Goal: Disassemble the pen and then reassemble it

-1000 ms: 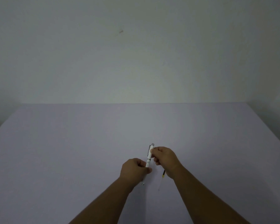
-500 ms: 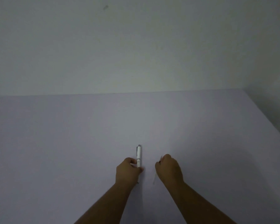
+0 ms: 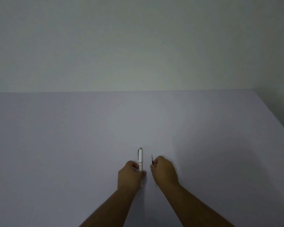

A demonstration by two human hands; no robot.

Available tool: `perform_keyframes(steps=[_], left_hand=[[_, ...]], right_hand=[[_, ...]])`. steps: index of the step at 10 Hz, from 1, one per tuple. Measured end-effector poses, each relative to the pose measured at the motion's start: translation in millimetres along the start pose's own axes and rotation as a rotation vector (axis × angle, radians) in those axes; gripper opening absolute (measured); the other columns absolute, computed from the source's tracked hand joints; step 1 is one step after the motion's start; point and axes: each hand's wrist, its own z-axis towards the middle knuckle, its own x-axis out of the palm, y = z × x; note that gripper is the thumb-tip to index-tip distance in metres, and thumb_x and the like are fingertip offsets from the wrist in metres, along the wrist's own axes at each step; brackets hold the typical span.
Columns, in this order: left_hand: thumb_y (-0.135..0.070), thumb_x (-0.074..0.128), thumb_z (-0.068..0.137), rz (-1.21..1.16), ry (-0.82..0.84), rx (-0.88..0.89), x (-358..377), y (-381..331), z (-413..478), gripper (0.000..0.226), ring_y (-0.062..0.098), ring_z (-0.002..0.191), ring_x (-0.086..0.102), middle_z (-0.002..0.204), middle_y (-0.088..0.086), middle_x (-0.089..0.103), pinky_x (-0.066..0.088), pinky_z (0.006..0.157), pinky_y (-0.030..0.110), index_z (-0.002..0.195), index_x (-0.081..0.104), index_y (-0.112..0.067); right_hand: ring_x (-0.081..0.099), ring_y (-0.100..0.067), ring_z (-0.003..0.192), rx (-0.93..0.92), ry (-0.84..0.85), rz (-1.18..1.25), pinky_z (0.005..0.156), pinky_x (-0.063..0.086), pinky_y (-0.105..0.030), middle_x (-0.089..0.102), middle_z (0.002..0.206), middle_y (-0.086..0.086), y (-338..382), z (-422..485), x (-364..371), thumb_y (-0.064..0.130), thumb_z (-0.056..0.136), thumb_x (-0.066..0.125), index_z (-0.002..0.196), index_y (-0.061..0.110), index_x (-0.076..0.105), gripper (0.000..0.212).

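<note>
Near the surface's [image 3: 72, 145] front edge, left hand [image 3: 129, 175] grips the pen barrel [image 3: 140, 159], right hand [image 3: 164, 172] the refill [image 3: 152, 160]; likely reassembly: thread it in.

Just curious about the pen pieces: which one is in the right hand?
The thin refill, dark near its tip, pokes from the right hand. The thick white pen barrel is in the left hand.

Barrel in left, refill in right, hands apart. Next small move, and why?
Probably bring the right hand with the refill toward the pen barrel held in the left hand. The two parts are apart and side by side, so the refill must line up with the barrel's opening first.
</note>
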Motion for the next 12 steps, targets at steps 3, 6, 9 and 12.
perform_keyframes(steps=[3, 6, 9, 12], left_hand=[[-0.030, 0.074, 0.074, 0.000, 0.005, -0.005, 0.1, -0.6, 0.6, 0.025, 0.001, 0.059, 0.055, 0.069, -0.011, 0.057, 0.035, 0.041, 0.010, 0.075, 0.049, -0.027], [-0.030, 0.075, 0.075, 0.021, 0.026, 0.003, -3.4, 0.0, 1.5, 0.026, 0.002, 0.059, 0.054, 0.069, -0.009, 0.056, 0.034, 0.038, 0.008, 0.076, 0.050, -0.025], [-0.033, 0.074, 0.075, 0.017, 0.033, 0.007, -2.8, 1.2, 1.2, 0.028, 0.004, 0.058, 0.055, 0.069, -0.008, 0.056, 0.035, 0.040, 0.009, 0.074, 0.047, -0.026], [-0.040, 0.068, 0.079, 0.026, 0.035, 0.006, -10.3, -1.2, -1.2, 0.030, 0.006, 0.062, 0.053, 0.072, -0.005, 0.055, 0.036, 0.047, 0.015, 0.090, 0.053, -0.016]], right_hand=[[0.065, -0.023, 0.090, 0.006, 0.015, 0.013, 0.075, 0.053, -0.032, 0.070, 0.100, -0.007, 3.1, 3.3, 1.6, 0.031, 0.090, 0.055, 0.098, 0.012, 0.061, 0.021], [0.065, -0.023, 0.090, 0.007, 0.014, 0.014, 0.074, 0.052, -0.032, 0.069, 0.100, -0.007, 3.7, 4.7, 3.5, 0.033, 0.091, 0.055, 0.099, 0.012, 0.060, 0.023], [0.065, -0.021, 0.085, 0.009, 0.000, 0.019, 0.070, 0.050, -0.030, 0.069, 0.095, -0.006, 3.8, 2.6, 5.0, 0.036, 0.090, 0.056, 0.094, 0.014, 0.060, 0.023], [0.063, -0.022, 0.085, 0.000, -0.064, 0.034, 0.067, 0.050, -0.031, 0.069, 0.093, -0.005, 7.1, -1.3, 0.0, 0.040, 0.092, 0.048, 0.093, 0.016, 0.059, 0.027]])
